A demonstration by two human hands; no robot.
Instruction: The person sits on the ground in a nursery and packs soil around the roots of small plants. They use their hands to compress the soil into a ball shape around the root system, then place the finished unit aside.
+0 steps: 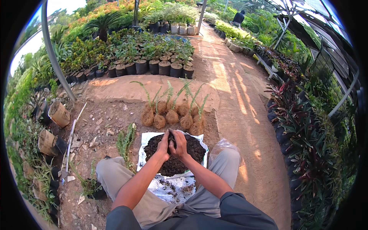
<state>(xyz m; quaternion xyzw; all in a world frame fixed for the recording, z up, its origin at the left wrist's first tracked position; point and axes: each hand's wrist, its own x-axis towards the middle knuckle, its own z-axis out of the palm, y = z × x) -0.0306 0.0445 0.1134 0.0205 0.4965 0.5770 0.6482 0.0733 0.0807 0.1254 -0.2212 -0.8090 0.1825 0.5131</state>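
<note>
My left hand (163, 146) and my right hand (179, 144) are cupped together over an open white sack (141, 156). Pressed between them is a dark clump of soil (171, 138), mostly covered by my fingers. Loose dark potting soil (192, 153) fills the sack, and crumbs of it lie on the white sheet (159, 189) between my legs. Just beyond the sack stands a group of fibre-wrapped root balls (172, 117), several with green fern fronds rising from them. Loose fern fronds (125, 142) lie on the ground left of the sack.
A clear plastic bag (225, 144) lies by my right knee. Left of my left knee is a fern in a black pot (99, 193). Rows of black-bagged plants (153, 67) stand ahead. A concrete path (230, 95) runs along the right; a person (239, 17) is far off.
</note>
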